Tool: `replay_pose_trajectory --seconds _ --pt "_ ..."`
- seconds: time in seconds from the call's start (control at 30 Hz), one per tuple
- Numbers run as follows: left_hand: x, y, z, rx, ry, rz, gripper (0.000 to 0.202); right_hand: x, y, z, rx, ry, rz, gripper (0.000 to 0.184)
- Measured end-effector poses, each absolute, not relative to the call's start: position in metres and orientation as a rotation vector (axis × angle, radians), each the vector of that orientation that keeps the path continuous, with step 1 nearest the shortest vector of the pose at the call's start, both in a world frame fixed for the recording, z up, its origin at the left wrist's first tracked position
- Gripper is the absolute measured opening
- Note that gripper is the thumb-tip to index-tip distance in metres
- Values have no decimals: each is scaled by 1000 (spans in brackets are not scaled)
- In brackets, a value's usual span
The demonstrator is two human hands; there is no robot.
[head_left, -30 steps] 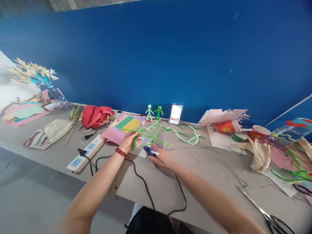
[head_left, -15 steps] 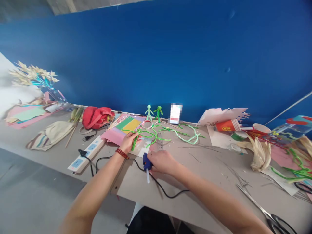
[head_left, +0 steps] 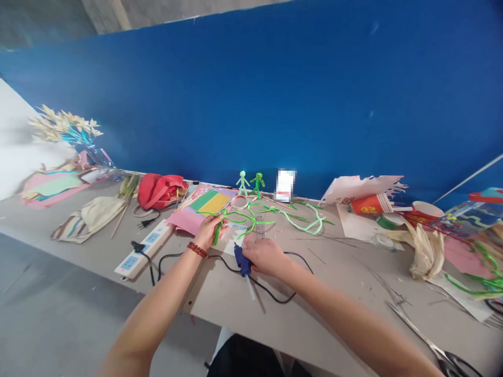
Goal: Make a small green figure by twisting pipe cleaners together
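Observation:
My left hand (head_left: 208,231), with a red bead bracelet at the wrist, is closed on a green pipe-cleaner piece (head_left: 218,229) resting on the table. Close to its right, my right hand (head_left: 264,256) grips a blue glue gun (head_left: 242,261) whose white glue stick (head_left: 250,288) points back toward me. The gun's black cord (head_left: 275,298) loops across the grey table (head_left: 322,293). More green pipe cleaners (head_left: 275,214) lie tangled just beyond both hands, and two small green pipe-cleaner figures (head_left: 250,183) stand at the blue wall.
A white power strip (head_left: 145,245) lies left of my left hand, with a red bag (head_left: 159,189), coloured paper sheets (head_left: 204,205) and a cloth pouch (head_left: 90,217) behind it. Paper cups (head_left: 371,203), dried husks (head_left: 426,252) and scissors (head_left: 432,345) occupy the right side.
My right hand turned the glue gun from pointing at the pipe cleaner to lying with its stick toward me, and drew back a little. The left hand kept its hold.

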State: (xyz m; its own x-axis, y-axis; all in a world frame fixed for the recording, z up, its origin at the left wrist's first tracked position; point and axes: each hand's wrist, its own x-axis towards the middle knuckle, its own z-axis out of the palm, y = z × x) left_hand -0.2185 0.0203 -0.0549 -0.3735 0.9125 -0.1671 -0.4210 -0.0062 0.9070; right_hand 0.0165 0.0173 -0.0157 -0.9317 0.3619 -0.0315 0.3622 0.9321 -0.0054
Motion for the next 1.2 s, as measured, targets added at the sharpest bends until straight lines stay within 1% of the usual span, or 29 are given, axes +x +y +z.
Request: replay_pose_trajectory --seconds 0.1,0.23,0.3,0.37,0.43,0.5,0.57,0.6,0.67,0.7,0.77,0.8,0.87,1.03,1.13,1.2 --pt "-219 21 -56 597 1205 1611 22 18 15 -11 474 3081 46 16" --pt "-218 22 -55 594 1214 1610 22 13 12 -5 424 3087 61 14" --pt "-217 21 -55 598 1211 1615 23 12 12 -2 454 3078 -31 15" --pt "-216 20 -54 606 1202 1623 24 16 13 2 501 3066 -218 16" --pt "-216 18 -52 614 1186 1630 25 26 17 6 536 3073 -497 17" --pt "-217 15 -50 620 1167 1641 25 42 20 7 550 3106 -889 19" --pt "-216 13 -46 626 1147 1665 26 60 22 6 555 3040 -1443 20" --pt "-214 12 -43 630 1133 1690 27 68 22 4 584 2917 -1752 22" --pt "-204 10 -36 643 1115 1731 27 82 18 -1 769 2669 -2212 24" --pt "-196 9 -33 650 1114 1754 27 86 15 -4 856 2596 -2359 25" --pt "-175 6 -24 668 1122 1802 28 92 8 -7 973 2584 -2515 25" --pt "-162 4 -20 682 1143 1832 29 94 3 -7 990 2638 -2533 25" --pt "-133 -2 -10 725 1169 1810 28 99 -4 -5 998 2809 -2469 22" --pt "-69 -13 8 807 1170 1732 24 120 -17 5 1155 3201 -2067 13" --pt "-46 -12 11 858 1118 1734 22 136 -20 9 1276 3347 -1813 7" --pt "-36 -10 8 866 1077 1745 21 145 -21 9 1302 3417 -1689 7"
